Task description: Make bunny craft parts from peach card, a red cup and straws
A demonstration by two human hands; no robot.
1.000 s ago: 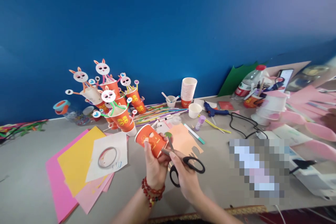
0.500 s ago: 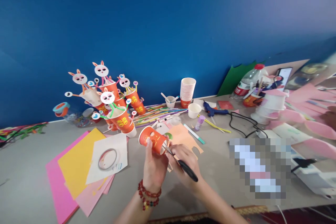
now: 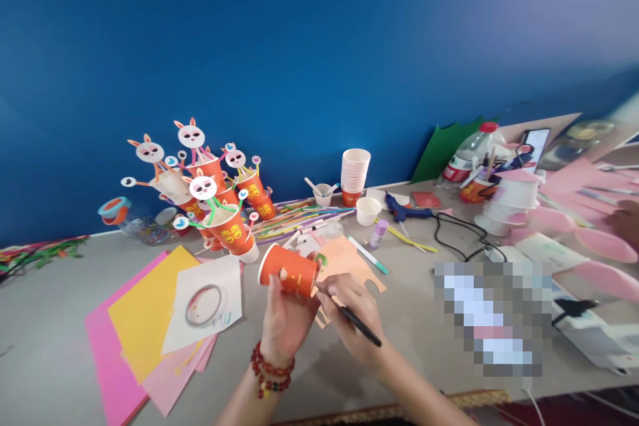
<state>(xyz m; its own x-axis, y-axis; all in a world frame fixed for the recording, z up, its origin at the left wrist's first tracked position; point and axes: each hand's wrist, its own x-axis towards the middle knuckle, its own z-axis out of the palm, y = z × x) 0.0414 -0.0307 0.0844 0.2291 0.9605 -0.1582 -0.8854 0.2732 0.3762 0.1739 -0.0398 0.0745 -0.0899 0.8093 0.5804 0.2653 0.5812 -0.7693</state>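
Observation:
Tipped on its side, an orange paper cup (image 3: 288,271) with yellow print lies in my left hand (image 3: 287,319), whose fingers and thumb are wrapped round it. Its white rim faces left. My right hand (image 3: 352,313) grips black-handled scissors (image 3: 360,325) low on the metal, with the tip against the right end of the cup. The handle slants down to the right, seen edge-on. Under and behind the hands lies a peach paper sheet (image 3: 344,259) with cut-outs. Several orange cups with paper rabbit heads (image 3: 232,233) stand to the left.
Coloured paper sheets (image 3: 144,306) and a tape roll (image 3: 204,306) lie at left. Behind are pipe cleaners (image 3: 294,221), stacked cups (image 3: 354,173), a glue stick (image 3: 379,233), a marker (image 3: 368,254) and a blue glue gun (image 3: 404,208). At far right another person's hand (image 3: 624,218) shows.
The cup and my left hand have shifted slightly left, and the cup has turned so its right end shows less. The scissors have rotated and now look narrower.

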